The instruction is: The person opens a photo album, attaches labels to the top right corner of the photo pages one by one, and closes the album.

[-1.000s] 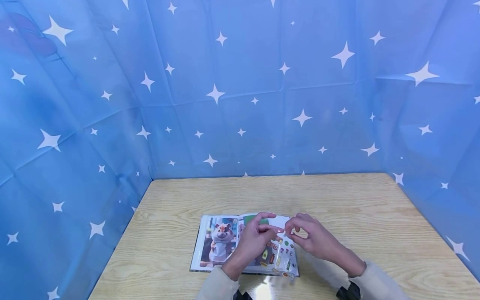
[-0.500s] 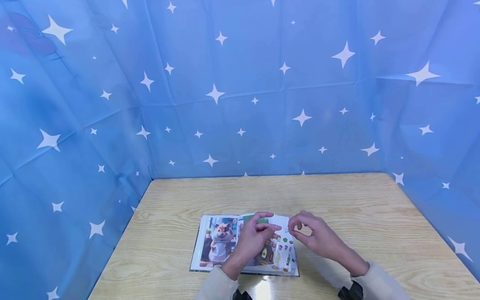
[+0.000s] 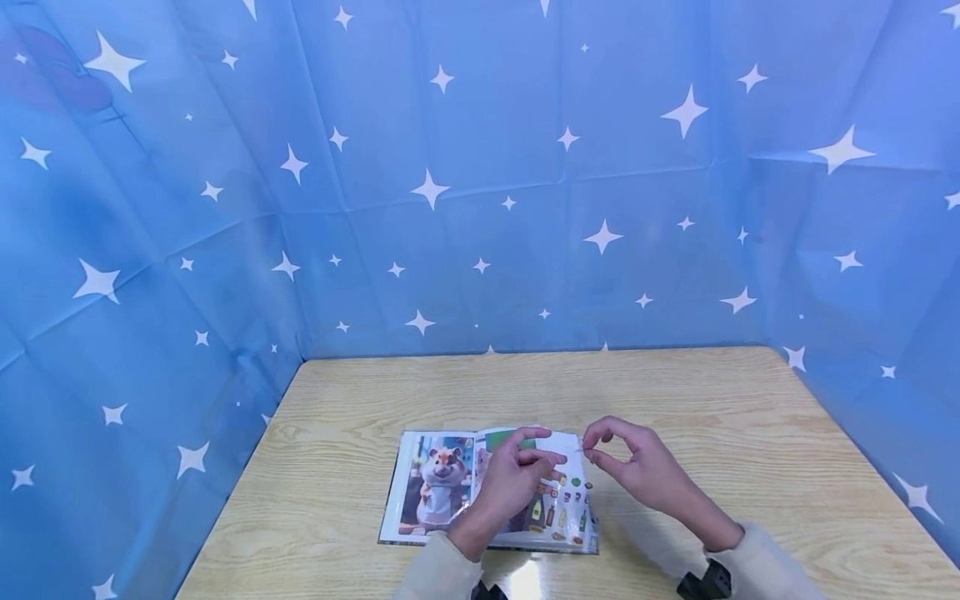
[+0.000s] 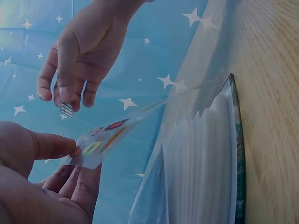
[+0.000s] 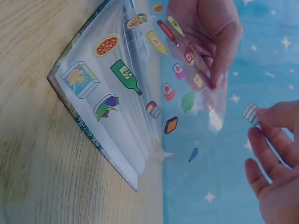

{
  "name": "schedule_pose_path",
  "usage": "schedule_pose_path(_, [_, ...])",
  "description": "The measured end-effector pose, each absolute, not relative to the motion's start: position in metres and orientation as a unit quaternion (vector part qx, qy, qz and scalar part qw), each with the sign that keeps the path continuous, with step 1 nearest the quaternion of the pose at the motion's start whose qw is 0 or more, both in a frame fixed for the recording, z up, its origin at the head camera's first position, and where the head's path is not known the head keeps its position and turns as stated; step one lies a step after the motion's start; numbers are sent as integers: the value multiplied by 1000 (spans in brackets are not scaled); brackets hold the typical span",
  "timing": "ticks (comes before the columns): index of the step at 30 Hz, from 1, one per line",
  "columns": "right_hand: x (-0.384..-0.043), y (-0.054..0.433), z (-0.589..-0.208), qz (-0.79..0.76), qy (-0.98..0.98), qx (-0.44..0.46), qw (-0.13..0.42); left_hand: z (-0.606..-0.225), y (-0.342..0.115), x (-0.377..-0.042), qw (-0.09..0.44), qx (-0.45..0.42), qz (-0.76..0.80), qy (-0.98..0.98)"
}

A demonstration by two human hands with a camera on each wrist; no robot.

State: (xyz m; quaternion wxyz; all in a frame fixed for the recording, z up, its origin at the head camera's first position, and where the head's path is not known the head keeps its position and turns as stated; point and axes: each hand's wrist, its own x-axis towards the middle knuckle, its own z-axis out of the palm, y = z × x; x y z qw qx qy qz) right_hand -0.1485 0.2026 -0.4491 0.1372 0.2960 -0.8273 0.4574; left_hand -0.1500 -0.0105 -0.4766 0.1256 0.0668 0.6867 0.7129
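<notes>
My left hand [image 3: 508, 482] pinches the edge of a clear sticker sheet [image 5: 188, 101] between thumb and fingers, holding it up over an open album [image 3: 392, 518]. Small printed food stickers, among them bottles and a pizza, dot the transparent film. To the right, my right hand [image 3: 651, 467] pinches a tiny striped sticker [image 4: 67, 109] between thumb and index finger. In both wrist views that sticker shows apart from the sheet, and the other right fingers are loosely bent. Part of the album's right page is hidden behind my left hand and the sheet.
The album's left page carries a picture of a hamster-like figure [image 3: 444, 483] in an apron. Beneath the album is a light wooden table [image 3: 330, 467]. A blue curtain [image 3: 480, 208] with white stars hangs behind and at the sides.
My right hand has moved a little right and away from the sheet, still pinching. My left hand stays nearly in place, and the sticker sheet's hanging part has shifted slightly.
</notes>
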Motion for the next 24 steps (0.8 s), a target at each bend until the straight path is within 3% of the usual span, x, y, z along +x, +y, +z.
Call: schedule_pose_path(24, [-148,208,-448,473,-830,267,128,-485,15,-145,143,48,705,693])
